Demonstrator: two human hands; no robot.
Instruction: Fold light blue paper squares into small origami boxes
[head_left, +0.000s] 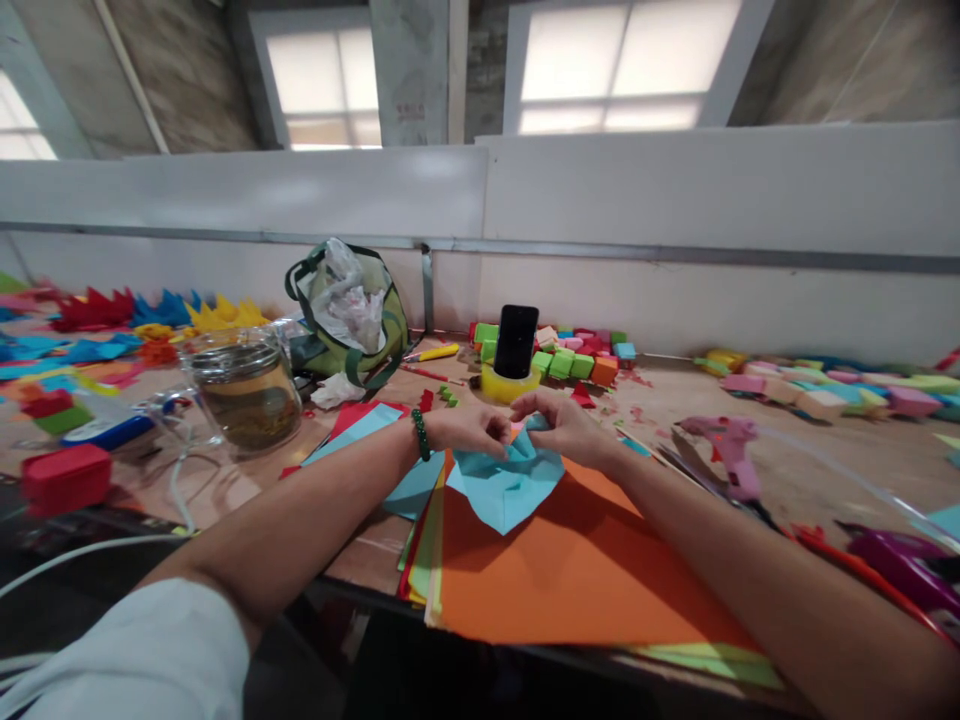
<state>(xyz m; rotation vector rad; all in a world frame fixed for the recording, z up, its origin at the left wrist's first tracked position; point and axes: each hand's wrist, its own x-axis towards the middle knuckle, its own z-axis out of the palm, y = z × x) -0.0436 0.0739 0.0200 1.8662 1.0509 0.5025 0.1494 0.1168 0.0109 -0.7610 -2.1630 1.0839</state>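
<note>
A light blue sheet of paper (504,492), creased and partly folded, is held between my two hands above a stack of coloured paper (600,590) with orange on top. My left hand (474,430), with a dark green bead bracelet (421,436) at the wrist, pinches the paper's upper left part. On the upper right, my right hand (564,428) has its fingers closed on the same sheet. The lower point of the sheet hangs toward me. Parts of the fingertips are hidden behind the folds.
A glass jar of dark liquid (244,395) and a green bag (375,345) stand left. Ahead, a phone (517,342) leans upright at a yellow tape roll (510,384), near small paper blocks (581,366). To the right are a pink glue gun (731,445) and a purple tool (904,570).
</note>
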